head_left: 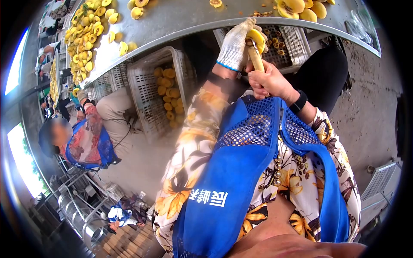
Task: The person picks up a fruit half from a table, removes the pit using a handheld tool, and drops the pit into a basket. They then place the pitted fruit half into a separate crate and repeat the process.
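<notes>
In a white knit glove, my left hand is closed round a yellow peach half at the near edge of the metal table. My bare right hand grips the wooden handle of a pitting knife. The knife's curved metal end is against the cut face of the peach. Below both hands, under the table edge, a white crate holds several brown peach pits. Loose pits and a single cut half lie on the table just beyond.
The metal table carries a heap of peach halves at left and whole peaches at right. A crate of peaches stands left of my legs. Another person works at the left. Clear plastic lies at the table's right end.
</notes>
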Motion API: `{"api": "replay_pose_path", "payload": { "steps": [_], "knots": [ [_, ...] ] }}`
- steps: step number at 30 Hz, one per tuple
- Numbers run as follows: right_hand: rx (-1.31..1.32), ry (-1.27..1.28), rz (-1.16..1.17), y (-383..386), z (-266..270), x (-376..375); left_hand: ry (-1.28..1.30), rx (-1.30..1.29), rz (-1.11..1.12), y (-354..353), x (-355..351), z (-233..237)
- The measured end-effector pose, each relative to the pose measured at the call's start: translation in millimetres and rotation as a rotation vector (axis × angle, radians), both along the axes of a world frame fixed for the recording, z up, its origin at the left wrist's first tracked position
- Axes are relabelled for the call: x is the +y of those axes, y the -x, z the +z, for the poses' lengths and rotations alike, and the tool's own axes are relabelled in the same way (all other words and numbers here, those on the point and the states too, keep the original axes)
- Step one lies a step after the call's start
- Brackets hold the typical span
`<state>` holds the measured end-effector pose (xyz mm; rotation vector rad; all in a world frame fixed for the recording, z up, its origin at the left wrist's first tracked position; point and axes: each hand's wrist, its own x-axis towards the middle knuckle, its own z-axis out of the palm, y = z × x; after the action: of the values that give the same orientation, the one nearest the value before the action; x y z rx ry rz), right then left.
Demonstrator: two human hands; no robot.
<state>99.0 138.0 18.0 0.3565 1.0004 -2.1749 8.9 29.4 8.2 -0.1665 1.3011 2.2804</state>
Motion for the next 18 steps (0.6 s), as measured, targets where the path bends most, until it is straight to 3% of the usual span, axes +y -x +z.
{"api": "replay_pose_path", "payload": {
  "steps": [1, 4, 7, 8, 11, 12, 15, 17, 18],
  "knots": [
    [-0.001, -0.014, -0.006, 0, 2, 0, 0.031, -0.004, 0.009, 1, 0, -2],
    [0.096, -0.11, 0.012, -1, -5, -2, 0.417, 0.504, 0.02, 9, -5, -27],
    [0.164, -0.157, 0.028, -1, -13, -3, 0.025, -0.11, 0.009, 4, -3, -18],
    [0.169, -0.159, 0.032, -2, -14, -3, -0.032, -0.151, 0.004, 1, -3, -11],
    [0.111, -0.09, 0.004, -2, -3, -2, 0.143, -0.054, 0.048, 2, -2, -11],
    [0.064, 0.006, 0.035, -1, -3, 1, 0.282, 0.168, 0.056, 5, -4, -20],
    [-0.051, 0.236, 0.083, 3, -9, 11, 0.523, 0.436, -0.049, 9, -10, -31],
    [-0.083, 0.321, 0.075, 1, -14, 11, 0.513, 0.717, 0.001, 10, -9, -20],
    [-0.058, 0.317, 0.064, 0, -15, 9, 0.323, 0.295, 0.029, 2, -5, -13]
  ]
}}
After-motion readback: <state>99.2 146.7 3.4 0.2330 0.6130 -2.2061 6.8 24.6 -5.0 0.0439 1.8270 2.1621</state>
